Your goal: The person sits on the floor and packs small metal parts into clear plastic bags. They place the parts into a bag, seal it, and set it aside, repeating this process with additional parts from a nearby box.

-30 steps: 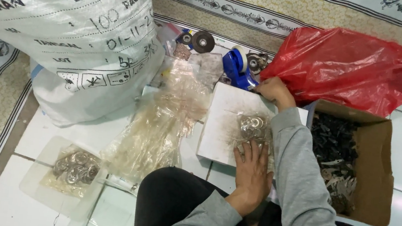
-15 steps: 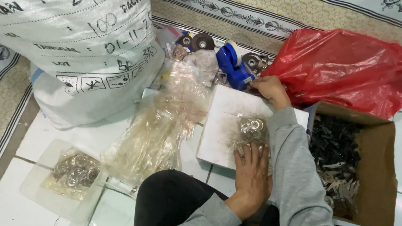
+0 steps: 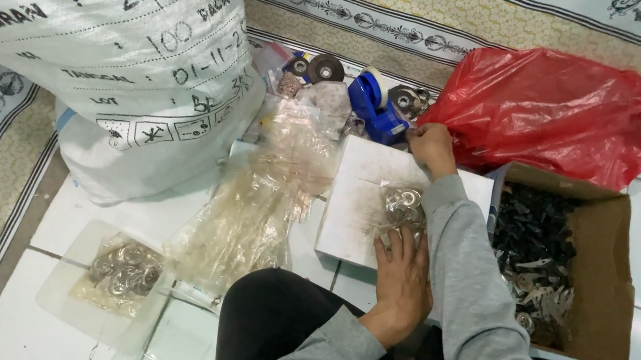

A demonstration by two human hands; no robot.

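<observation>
My left hand (image 3: 402, 277) lies flat on a small clear bag of metal washers (image 3: 401, 204) and presses it onto a white flat box (image 3: 358, 200). My right hand (image 3: 429, 146) reaches over the box to a blue tape dispenser (image 3: 374, 108), with its fingers pinched at the dispenser's front edge. What it pinches is too small to see clearly. Both arms wear grey sleeves.
A big white woven sack (image 3: 111, 55) stands at the left. A heap of empty clear bags (image 3: 254, 205) lies beside the box. A clear tray with washers (image 3: 116, 274) sits front left. At the right are a cardboard box of dark metal parts (image 3: 604, 273) and a red plastic bag (image 3: 574, 111).
Both hands keep their places, the left on the washer bag, the right at the tape dispenser. Only the view shifts slightly.
</observation>
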